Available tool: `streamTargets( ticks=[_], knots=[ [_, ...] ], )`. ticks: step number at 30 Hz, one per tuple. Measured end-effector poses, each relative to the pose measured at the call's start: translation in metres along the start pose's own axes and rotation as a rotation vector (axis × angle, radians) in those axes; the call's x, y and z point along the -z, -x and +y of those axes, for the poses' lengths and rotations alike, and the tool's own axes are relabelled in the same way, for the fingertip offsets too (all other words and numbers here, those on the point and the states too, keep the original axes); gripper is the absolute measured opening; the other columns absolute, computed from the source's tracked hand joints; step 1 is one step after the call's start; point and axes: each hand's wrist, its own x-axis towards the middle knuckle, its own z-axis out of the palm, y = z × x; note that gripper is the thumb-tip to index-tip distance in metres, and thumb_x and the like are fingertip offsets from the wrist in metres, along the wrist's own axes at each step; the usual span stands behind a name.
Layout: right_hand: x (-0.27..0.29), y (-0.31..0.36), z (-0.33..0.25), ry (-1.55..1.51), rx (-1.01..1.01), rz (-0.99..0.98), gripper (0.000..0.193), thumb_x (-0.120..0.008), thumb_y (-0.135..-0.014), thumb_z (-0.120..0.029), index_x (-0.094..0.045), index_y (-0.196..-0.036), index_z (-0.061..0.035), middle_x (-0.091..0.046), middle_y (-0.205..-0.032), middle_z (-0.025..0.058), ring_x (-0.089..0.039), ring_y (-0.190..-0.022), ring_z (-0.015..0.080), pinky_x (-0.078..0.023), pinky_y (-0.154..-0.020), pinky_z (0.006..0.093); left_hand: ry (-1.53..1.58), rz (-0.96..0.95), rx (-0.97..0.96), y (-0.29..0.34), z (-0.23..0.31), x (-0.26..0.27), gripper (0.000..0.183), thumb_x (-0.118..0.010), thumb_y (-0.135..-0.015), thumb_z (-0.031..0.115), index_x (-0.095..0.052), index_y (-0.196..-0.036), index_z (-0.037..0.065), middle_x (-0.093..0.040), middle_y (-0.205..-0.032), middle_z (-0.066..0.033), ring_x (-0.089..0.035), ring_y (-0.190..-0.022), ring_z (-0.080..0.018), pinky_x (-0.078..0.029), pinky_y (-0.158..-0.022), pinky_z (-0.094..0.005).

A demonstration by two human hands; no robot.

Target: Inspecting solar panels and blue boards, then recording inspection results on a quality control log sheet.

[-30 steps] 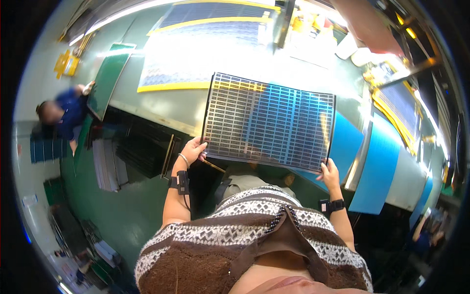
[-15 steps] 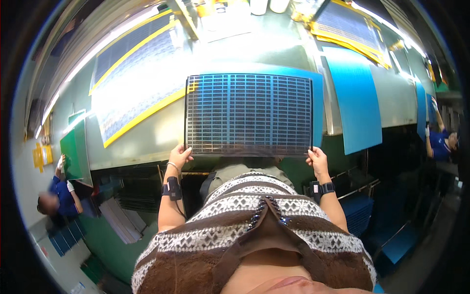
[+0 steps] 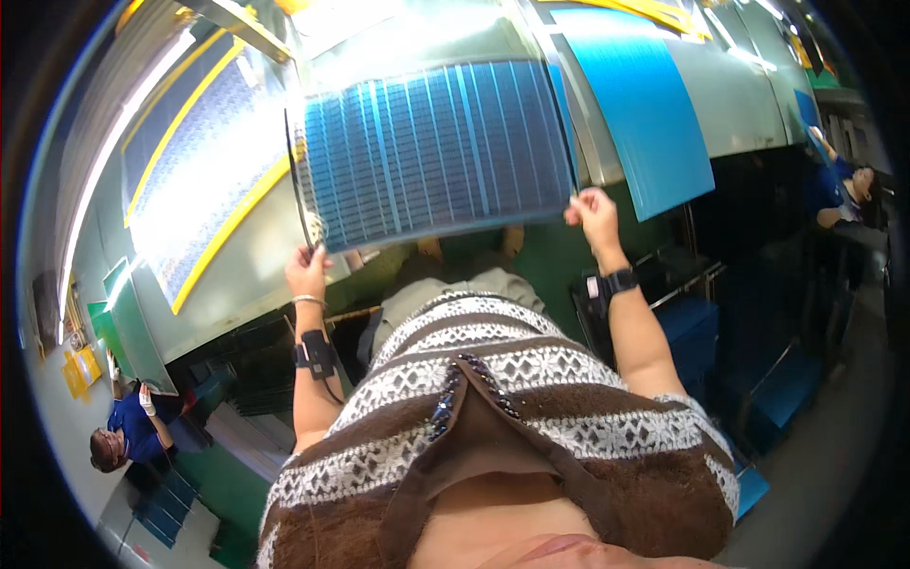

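Note:
A dark, see-through sheet with a grid pattern [image 3: 436, 156] is stretched between my two hands over the workbench. My left hand [image 3: 307, 273] pinches its near left corner. At the near right corner, my right hand [image 3: 593, 220] grips the edge between thumb and fingers. The sheet is tilted, its right corner higher in the picture than its left, and the pattern is smeared by motion. Blue shows through it, and a strip of a blue board [image 3: 559, 93] peeks out past its right edge.
On the bench to the right lies a blue panel [image 3: 645, 123] overhanging the front edge. To the left are yellow-framed printed sheets [image 3: 204, 199] under bright glare. A co-worker in blue [image 3: 133, 427] stands at far left beside a green board [image 3: 133, 322]; another person [image 3: 834, 185] is at far right.
The sheet now sits farther left and higher in the picture, turned and tilted rather than level. My hands have spread wider, and the right hand is higher. The whole view has shifted too.

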Motion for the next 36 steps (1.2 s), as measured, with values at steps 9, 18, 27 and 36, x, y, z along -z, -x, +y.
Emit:
streamTargets(
  ticks=[9,18,27,36],
  knots=[
    [0.007,-0.001,-0.017,0.146,-0.096,0.168,0.013,-0.066,-0.085,-0.012,-0.057,-0.08,-0.0034,-0.063,-0.069,0.0049,-0.059,-0.055,0.0084,-0.047,-0.049,0.0206,-0.007,-0.033,-0.022,0.002,0.008,-0.013,0.011,-0.066,-0.086,0.011,-0.058,-0.085,0.003,-0.062,-0.073,-0.003,-0.061,-0.058,-0.0093,-0.044,-0.049,-0.0192],
    [0.007,0.011,0.031,0.392,0.021,0.29,0.021,-0.072,-0.078,-0.017,-0.058,-0.072,-0.0023,-0.057,-0.064,0.0031,-0.051,-0.059,0.0125,-0.043,-0.059,0.0277,-0.035,-0.03,0.027,0.005,-0.004,-0.015,0.009,-0.066,-0.085,0.01,-0.058,-0.085,0.005,-0.061,-0.071,-0.0005,-0.06,-0.057,-0.0079,-0.042,-0.048,-0.0183],
    [0.007,0.012,0.035,0.305,-0.047,0.265,0.023,-0.072,-0.079,-0.018,-0.058,-0.07,-0.0018,-0.056,-0.063,0.0022,-0.049,-0.058,0.0112,-0.042,-0.057,0.0284,-0.082,-0.018,0.044,0.004,-0.01,-0.01,0.011,-0.066,-0.085,0.011,-0.059,-0.087,0.004,-0.061,-0.072,-0.0003,-0.061,-0.058,-0.0078,-0.043,-0.049,-0.0183],
    [0.013,0.007,0.041,0.505,0.18,0.285,0.02,-0.069,-0.083,-0.016,-0.058,-0.072,-0.0042,-0.055,-0.064,-0.0016,-0.049,-0.057,0.0055,-0.04,-0.048,0.0209,-0.058,-0.017,0.047,0.007,-0.006,-0.015,0.008,-0.066,-0.085,0.008,-0.059,-0.085,0.005,-0.06,-0.07,0.0005,-0.059,-0.057,-0.0073,-0.041,-0.047,-0.0179]
  ],
)
